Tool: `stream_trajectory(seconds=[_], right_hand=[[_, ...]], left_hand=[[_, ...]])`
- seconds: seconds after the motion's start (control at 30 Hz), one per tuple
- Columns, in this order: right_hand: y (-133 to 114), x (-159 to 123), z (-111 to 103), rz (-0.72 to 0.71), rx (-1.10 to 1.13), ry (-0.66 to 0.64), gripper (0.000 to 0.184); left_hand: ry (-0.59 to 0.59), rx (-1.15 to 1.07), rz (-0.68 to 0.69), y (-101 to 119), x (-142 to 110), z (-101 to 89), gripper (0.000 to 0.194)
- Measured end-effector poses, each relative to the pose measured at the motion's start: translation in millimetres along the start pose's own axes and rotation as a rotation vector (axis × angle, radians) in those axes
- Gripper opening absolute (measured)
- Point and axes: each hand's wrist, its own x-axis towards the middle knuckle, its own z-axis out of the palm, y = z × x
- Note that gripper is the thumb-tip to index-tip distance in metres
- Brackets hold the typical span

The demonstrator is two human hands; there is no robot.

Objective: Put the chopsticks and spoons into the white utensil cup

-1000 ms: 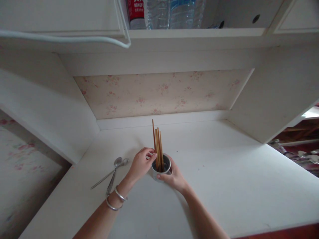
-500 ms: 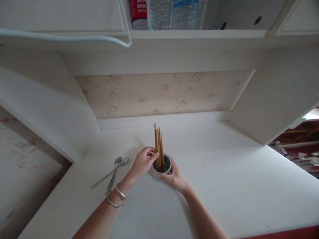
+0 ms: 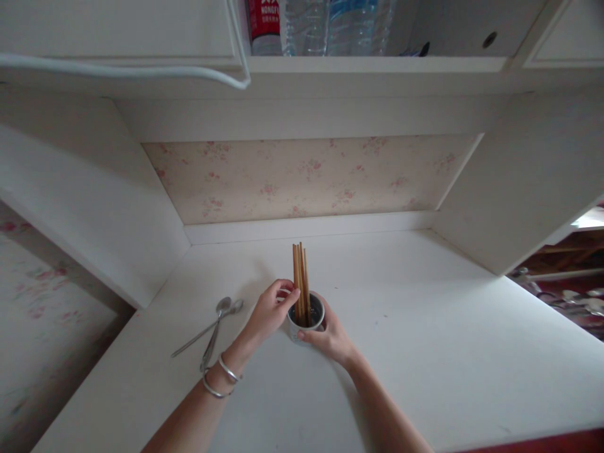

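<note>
Several wooden chopsticks (image 3: 302,272) stand upright, close together, in a light-coloured cup (image 3: 296,333) with a dark inside. My right hand (image 3: 333,337) is closed around the cup's right side, with the thumb at its front. At the cup's left rim, my left hand (image 3: 268,311) pinches the leftmost chopstick between thumb and fingers; its lower end is inside the cup. Two metal spoons (image 3: 223,307) lie crossed on the white tabletop, left of my left hand.
White side panels (image 3: 528,170) and a back wall with floral paper (image 3: 311,176) enclose the tabletop (image 3: 425,327). Overhead, a shelf holds plastic bottles (image 3: 352,28), and a white cable (image 3: 141,70) hangs at the upper left. Blurred metal items (image 3: 570,299) are beyond the right edge.
The leftmost chopstick has slid down into the cup, its tip now about level with the others. Both hands have stayed nearly in place.
</note>
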Motion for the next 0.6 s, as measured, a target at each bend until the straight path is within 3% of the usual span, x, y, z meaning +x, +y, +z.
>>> stream_trajectory(seconds=[0.2, 0.3, 0.43, 0.5, 0.6], right_hand=[[2.4, -2.9, 2.1, -0.005, -0.013, 0.012, 0.082], [2.1, -6.3, 4.3, -0.001, -0.032, 0.027, 0.08], [-2.3, -18.7, 3.1, 0.076, -0.041, 0.049, 0.085], [-8.3, -28.3, 3.8, 0.067, -0.095, 0.135, 0.093], [-26.6, -41.2, 16.1, -0.14, -0.264, 0.365, 0.084]], left_hand=[[-0.132, -0.338, -0.039, -4.5, -32.1, 11.1, 0.065], [-0.132, -0.444, -0.027, -11.6, -40.8, 21.6, 0.083], [-0.113, -0.517, -0.021, -18.9, -41.4, 28.2, 0.084], [-0.124, -0.544, -0.017, -20.3, -40.7, 28.1, 0.08], [-0.094, -0.526, 0.029, -21.0, -39.9, 27.2, 0.075]])
